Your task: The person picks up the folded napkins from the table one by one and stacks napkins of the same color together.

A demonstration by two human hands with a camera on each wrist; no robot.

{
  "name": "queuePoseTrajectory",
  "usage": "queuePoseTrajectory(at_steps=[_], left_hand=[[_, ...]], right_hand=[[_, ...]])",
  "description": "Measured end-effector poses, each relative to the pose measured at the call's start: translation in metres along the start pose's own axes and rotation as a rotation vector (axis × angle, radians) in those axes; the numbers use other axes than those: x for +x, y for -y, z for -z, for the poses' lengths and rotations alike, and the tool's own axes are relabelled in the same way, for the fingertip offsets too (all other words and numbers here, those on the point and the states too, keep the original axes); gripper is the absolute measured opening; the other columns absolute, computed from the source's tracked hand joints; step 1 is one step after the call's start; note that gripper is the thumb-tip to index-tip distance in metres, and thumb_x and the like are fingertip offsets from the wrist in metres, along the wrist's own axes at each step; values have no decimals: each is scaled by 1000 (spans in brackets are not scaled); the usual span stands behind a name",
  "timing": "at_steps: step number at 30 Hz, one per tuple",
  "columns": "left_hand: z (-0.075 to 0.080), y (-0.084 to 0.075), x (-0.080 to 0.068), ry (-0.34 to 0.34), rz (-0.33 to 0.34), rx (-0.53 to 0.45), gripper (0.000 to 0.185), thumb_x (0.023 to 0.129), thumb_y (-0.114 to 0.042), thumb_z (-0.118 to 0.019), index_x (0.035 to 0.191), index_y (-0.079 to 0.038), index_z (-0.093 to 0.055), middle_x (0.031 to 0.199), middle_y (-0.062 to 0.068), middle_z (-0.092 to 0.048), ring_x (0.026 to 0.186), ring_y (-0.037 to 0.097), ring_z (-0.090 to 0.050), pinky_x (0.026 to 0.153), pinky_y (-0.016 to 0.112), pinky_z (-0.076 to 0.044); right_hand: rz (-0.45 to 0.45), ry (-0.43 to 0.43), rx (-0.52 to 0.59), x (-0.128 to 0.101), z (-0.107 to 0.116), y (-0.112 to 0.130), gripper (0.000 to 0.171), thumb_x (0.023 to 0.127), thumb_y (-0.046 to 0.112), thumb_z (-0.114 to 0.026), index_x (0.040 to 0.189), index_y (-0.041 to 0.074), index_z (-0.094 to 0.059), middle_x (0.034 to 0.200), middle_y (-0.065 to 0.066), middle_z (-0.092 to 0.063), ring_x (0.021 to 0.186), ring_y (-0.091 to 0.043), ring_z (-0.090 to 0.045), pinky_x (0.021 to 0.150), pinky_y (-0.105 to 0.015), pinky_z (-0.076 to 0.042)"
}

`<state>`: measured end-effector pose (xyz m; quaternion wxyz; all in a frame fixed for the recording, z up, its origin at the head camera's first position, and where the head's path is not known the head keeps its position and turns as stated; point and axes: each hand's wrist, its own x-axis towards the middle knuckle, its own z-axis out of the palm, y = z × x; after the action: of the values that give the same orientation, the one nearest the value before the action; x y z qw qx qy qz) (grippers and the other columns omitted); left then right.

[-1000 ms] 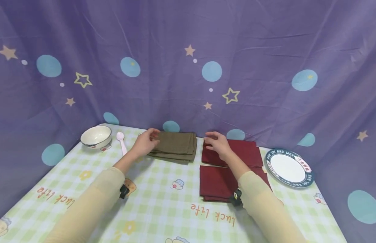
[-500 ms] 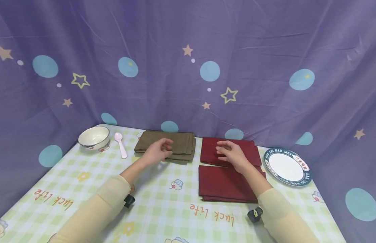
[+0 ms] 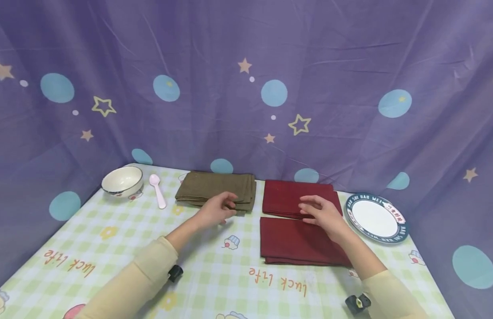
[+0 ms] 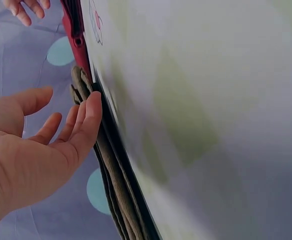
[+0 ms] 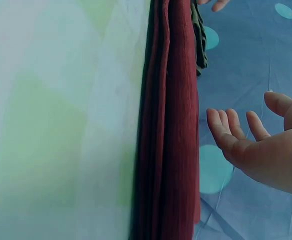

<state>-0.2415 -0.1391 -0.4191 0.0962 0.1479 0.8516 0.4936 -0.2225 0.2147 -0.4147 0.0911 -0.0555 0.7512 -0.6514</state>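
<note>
A folded olive-brown cloth (image 3: 214,186) lies at the back of the table, and my left hand (image 3: 215,210) hovers by its front edge with loosely bent fingers. The left wrist view shows that hand (image 4: 41,145) holding nothing, beside the cloth's layered edge (image 4: 118,185). To the right, two folded dark red cloths lie one behind the other: the rear one (image 3: 290,195) and the front one (image 3: 298,241). Above them my right hand (image 3: 324,215) is raised, its fingers relaxed. In the right wrist view the right hand (image 5: 266,145) is apart from the red cloth (image 5: 178,135).
At the back left stand a white bowl (image 3: 123,180) and a pink spoon (image 3: 157,191). A plate with a dark green rim (image 3: 351,210) lies at the right edge. A purple curtain (image 3: 214,88) hangs behind the checked tablecloth (image 3: 206,274).
Both hands have drawn back toward the front and shifted right, the left away from the olive-brown cloth's left side, the right across the red cloths. The cloths stay where they were.
</note>
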Motion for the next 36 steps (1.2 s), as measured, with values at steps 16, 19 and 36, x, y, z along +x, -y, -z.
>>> queuePoseTrajectory(at_steps=[16,19,36], left_hand=[[-22,-7,-6,72,-10,-59,40,96,-2,-67,135,-1,-56,115,19,-60,91,20,-62,66,40,-59],[-25,-7,-5,89,-13,-71,40,97,-2,-66,135,-1,-56,116,19,-61,92,20,-63,67,40,-60],[-43,-17,-4,214,46,-203,45,98,-5,-64,140,2,-49,121,22,-55,99,30,-64,74,45,-61]], right_hand=[[-55,-46,-20,-41,42,-11,56,105,20,-59,148,-9,-37,143,-32,-46,119,-31,-60,95,-43,-55],[-65,-64,-10,-47,49,-13,58,105,21,-59,148,-10,-36,141,-31,-48,115,-26,-62,95,-42,-55],[-44,-144,-120,-74,81,-23,57,105,21,-59,145,-13,-39,130,-24,-60,103,-12,-66,91,-37,-57]])
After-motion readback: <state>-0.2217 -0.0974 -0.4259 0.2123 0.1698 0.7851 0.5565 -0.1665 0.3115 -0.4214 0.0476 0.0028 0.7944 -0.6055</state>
